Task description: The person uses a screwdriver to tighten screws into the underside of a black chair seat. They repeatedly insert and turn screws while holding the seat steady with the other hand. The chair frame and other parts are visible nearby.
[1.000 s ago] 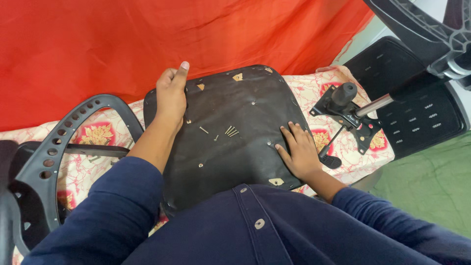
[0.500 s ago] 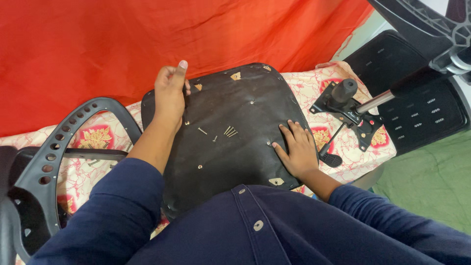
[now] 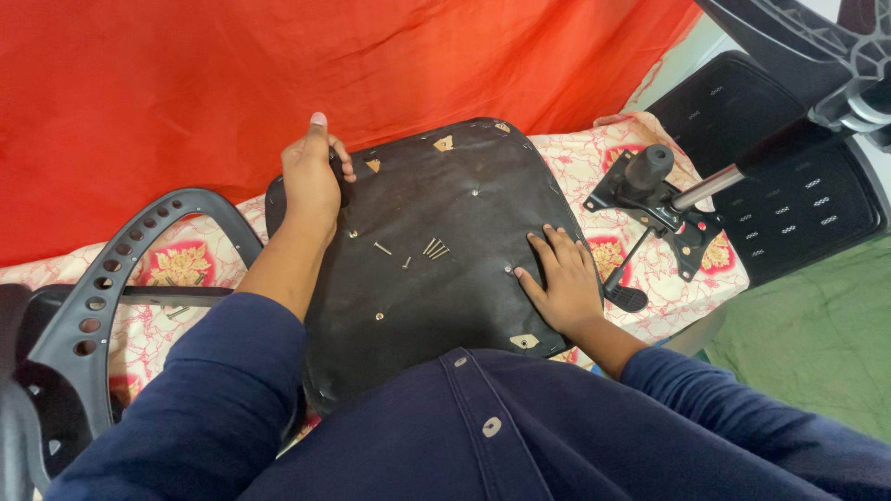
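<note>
A: Seat base [image 3: 436, 269], underside up, centre; left hand [image 3: 311, 181] curls over its 11 o'clock edge, right hand [image 3: 561, 283] lies flat, open, at 4 o'clock.
B: Screws [image 3: 422, 250] lie loose; mechanism [image 3: 654, 199], 2 o'clock, unattached.

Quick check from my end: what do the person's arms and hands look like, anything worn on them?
Both arms are in long dark navy sleeves that end short of the wrists, leaving the forearms partly bare. The left hand and right hand are bare: no gloves, and no rings, watch or bands visible. The fingers have short nails. The sleeves match a navy button-front shirt with pale round buttons.
</note>
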